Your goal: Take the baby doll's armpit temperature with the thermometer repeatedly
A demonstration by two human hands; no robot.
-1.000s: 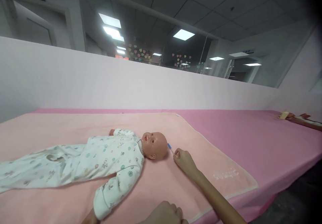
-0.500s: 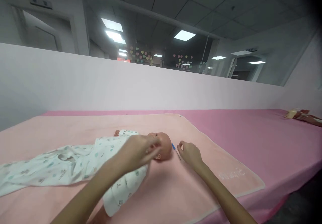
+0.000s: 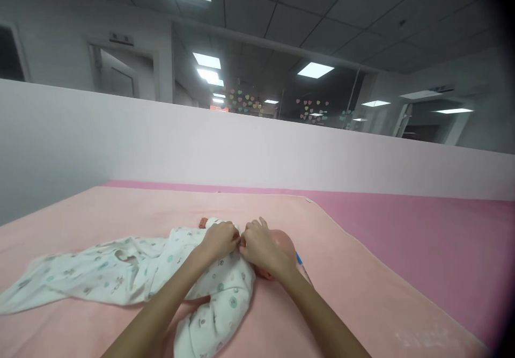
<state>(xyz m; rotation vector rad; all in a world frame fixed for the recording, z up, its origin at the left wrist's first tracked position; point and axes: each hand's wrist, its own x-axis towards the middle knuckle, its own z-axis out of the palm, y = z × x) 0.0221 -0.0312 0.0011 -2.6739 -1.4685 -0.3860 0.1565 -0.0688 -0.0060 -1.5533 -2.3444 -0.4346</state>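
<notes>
A baby doll lies on its back, its head (image 3: 284,241) toward the right, dressed in a white printed outfit (image 3: 161,264). Over the neckline, by the doll's chin, my two hands meet with fingertips nearly touching. My left hand (image 3: 220,240) is closed in a pinch at the collar. My right hand (image 3: 261,245), also pinched with one finger raised, covers the doll's face. Whatever lies between the fingertips is hidden. A thin blue-ended stick-like thing (image 3: 299,258) rests beside the head, partly behind my right wrist.
Under the doll spreads a peach towel (image 3: 362,293) on a pink table cover (image 3: 406,229). A white low wall (image 3: 241,148) runs along the back, with glass above it. One sleeve (image 3: 213,320) of the outfit reaches toward me.
My right hand has moved left from beside the stick to the doll's neck. My left hand has come off the face to the collar. The view has turned left.
</notes>
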